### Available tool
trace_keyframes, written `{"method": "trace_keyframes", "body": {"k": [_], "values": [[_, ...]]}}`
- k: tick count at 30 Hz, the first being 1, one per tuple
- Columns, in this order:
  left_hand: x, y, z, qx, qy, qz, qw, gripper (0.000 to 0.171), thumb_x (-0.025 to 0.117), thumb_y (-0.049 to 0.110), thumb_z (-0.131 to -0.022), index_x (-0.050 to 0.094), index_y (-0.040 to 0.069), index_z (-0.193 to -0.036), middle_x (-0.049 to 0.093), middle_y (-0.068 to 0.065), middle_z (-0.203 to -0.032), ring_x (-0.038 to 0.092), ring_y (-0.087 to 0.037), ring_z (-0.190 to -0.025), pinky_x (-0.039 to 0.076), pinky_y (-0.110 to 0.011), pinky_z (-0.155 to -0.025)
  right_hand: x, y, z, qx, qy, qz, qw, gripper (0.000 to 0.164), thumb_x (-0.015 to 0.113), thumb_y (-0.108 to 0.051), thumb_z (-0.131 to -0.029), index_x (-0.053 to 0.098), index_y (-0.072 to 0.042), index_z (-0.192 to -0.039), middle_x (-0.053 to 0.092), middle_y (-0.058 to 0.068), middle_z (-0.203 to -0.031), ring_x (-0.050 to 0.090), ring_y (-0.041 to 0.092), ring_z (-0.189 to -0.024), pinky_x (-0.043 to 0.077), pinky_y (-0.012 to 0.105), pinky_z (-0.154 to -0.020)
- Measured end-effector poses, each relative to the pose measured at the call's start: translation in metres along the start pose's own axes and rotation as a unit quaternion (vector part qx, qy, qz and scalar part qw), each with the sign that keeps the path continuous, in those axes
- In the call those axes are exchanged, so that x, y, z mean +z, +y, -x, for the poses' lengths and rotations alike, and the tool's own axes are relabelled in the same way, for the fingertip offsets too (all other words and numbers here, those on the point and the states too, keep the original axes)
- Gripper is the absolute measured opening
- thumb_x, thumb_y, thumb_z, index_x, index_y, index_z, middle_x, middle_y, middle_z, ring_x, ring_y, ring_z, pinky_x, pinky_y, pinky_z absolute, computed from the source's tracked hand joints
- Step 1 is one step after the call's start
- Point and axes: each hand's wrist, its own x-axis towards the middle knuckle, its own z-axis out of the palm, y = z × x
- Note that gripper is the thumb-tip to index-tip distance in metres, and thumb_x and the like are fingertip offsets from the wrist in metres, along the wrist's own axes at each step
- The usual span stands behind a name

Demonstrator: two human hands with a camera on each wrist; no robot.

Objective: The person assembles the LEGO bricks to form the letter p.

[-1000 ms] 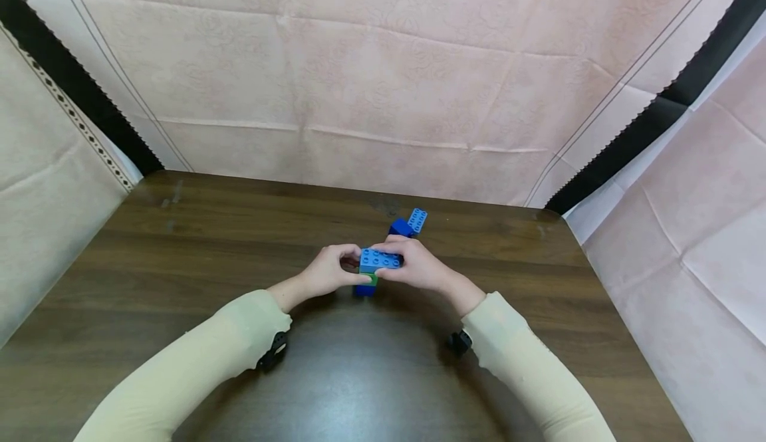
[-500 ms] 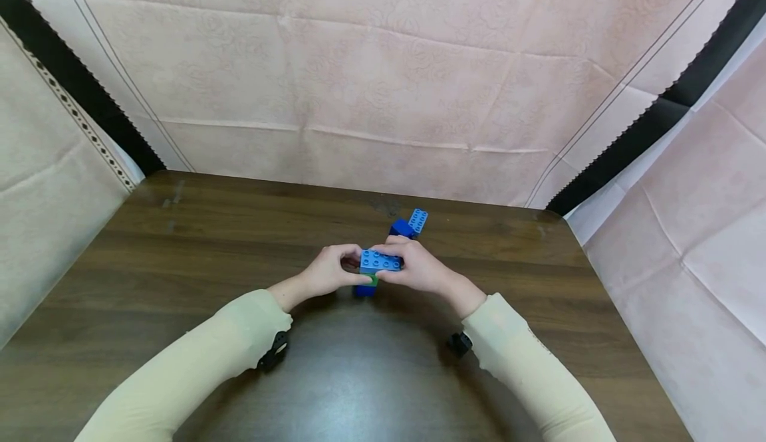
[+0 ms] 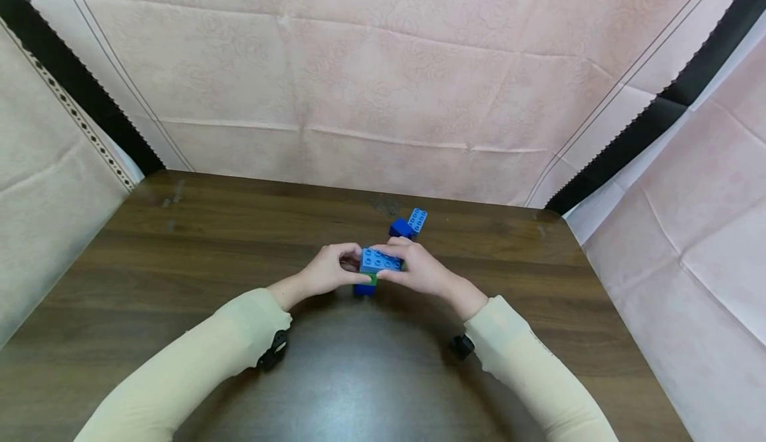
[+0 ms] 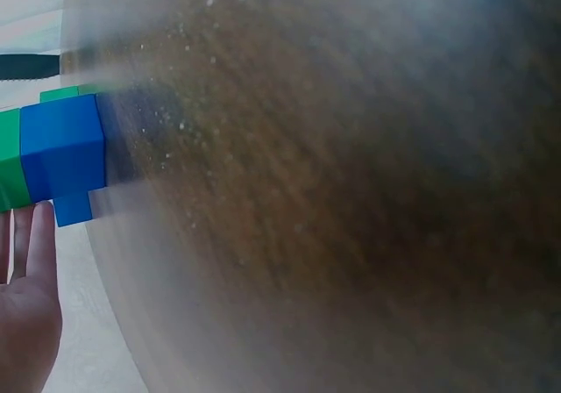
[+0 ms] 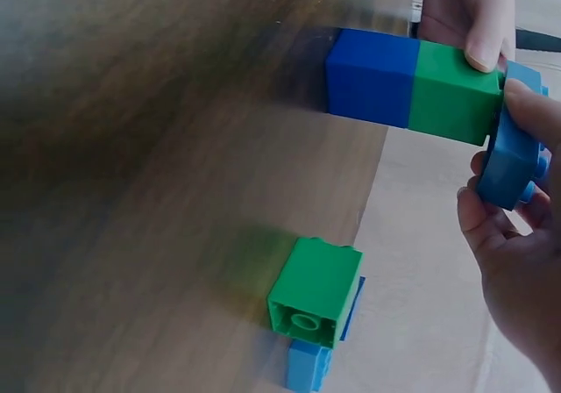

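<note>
Three bricks stacked between two hands

One light blue brick (image 3: 377, 261) tops an upright stack near the middle of the tabletop (image 3: 257, 222), its studs facing up. Beneath it comes a green brick (image 5: 454, 93), then a dark blue brick (image 5: 370, 77) at the base. The light blue piece overhangs toward the right; whether it is fully seated, I cannot tell. The right hand (image 3: 421, 268) pinches it between thumb and fingers. The left hand (image 3: 323, 270) holds the green brick, thumb on the near side, a gap showing inside its curve.

Just beyond the right hand lies a second group: a second dark blue brick (image 3: 401, 228), a second light blue brick (image 3: 417, 219) and a second green brick (image 5: 317, 275), whose hollow underside gapes open around one round tube. Pale sleeves (image 3: 197, 355) cover both arms; patterned cloth (image 3: 383, 83) hangs behind the tabletop.
</note>
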Motion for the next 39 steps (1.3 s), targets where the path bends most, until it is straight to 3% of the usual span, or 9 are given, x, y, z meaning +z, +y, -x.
{"method": "trace_keyframes", "body": {"k": [6, 15, 24, 33, 39], "values": [[0.000, 0.002, 0.001, 0.005, 0.002, 0.000, 1.0000, 0.030, 0.074, 0.022, -0.080, 0.061, 0.006, -0.101, 0.064, -0.010, -0.104, 0.063, -0.019, -0.095, 0.054, -0.033, -0.086, 0.004, 0.001, 0.005, 0.003, 0.014, 0.005, 1.000, 0.049, 0.065, -0.027, -0.087, 0.053, -0.012, -0.132, 0.058, 0.006, -0.110, 0.050, 0.016, -0.097, 0.051, 0.027, -0.083], [0.000, 0.001, 0.001, -0.006, 0.004, 0.000, 1.0000, 0.031, 0.075, 0.021, -0.079, 0.061, 0.006, -0.102, 0.064, -0.010, -0.103, 0.064, -0.018, -0.095, 0.054, -0.033, -0.086, -0.003, -0.009, 0.000, 0.003, -0.017, 0.083, 0.996, 0.047, 0.065, -0.027, -0.088, 0.054, -0.009, -0.130, 0.057, 0.004, -0.105, 0.047, 0.015, -0.095, 0.049, 0.028, -0.081], [0.001, 0.002, 0.000, -0.011, 0.003, 0.010, 0.9999, 0.032, 0.074, 0.019, -0.080, 0.060, 0.003, -0.105, 0.064, -0.013, -0.106, 0.064, -0.021, -0.096, 0.054, -0.036, -0.088, -0.007, -0.014, -0.002, 0.006, -0.030, 0.097, 0.995, 0.046, 0.067, -0.027, -0.087, 0.057, -0.007, -0.127, 0.058, 0.004, -0.104, 0.048, 0.016, -0.095, 0.051, 0.028, -0.083], [0.000, 0.015, 0.004, -0.025, -0.001, 0.007, 0.9997, 0.029, 0.071, 0.009, -0.082, 0.059, -0.002, -0.105, 0.063, -0.017, -0.106, 0.063, -0.025, -0.098, 0.053, -0.039, -0.088, -0.010, -0.018, -0.004, 0.012, -0.037, 0.120, 0.992, 0.047, 0.068, -0.027, -0.086, 0.057, -0.006, -0.126, 0.059, 0.005, -0.103, 0.048, 0.015, -0.092, 0.051, 0.025, -0.079], [0.002, 0.004, 0.000, -0.021, 0.003, 0.010, 0.9997, 0.031, 0.073, 0.015, -0.081, 0.060, 0.002, -0.107, 0.063, -0.014, -0.108, 0.063, -0.021, -0.098, 0.053, -0.036, -0.089, -0.011, -0.017, -0.005, 0.009, -0.039, 0.127, 0.991, 0.046, 0.068, -0.028, -0.086, 0.058, -0.007, -0.126, 0.058, 0.003, -0.101, 0.047, 0.014, -0.090, 0.050, 0.022, -0.075]]}}
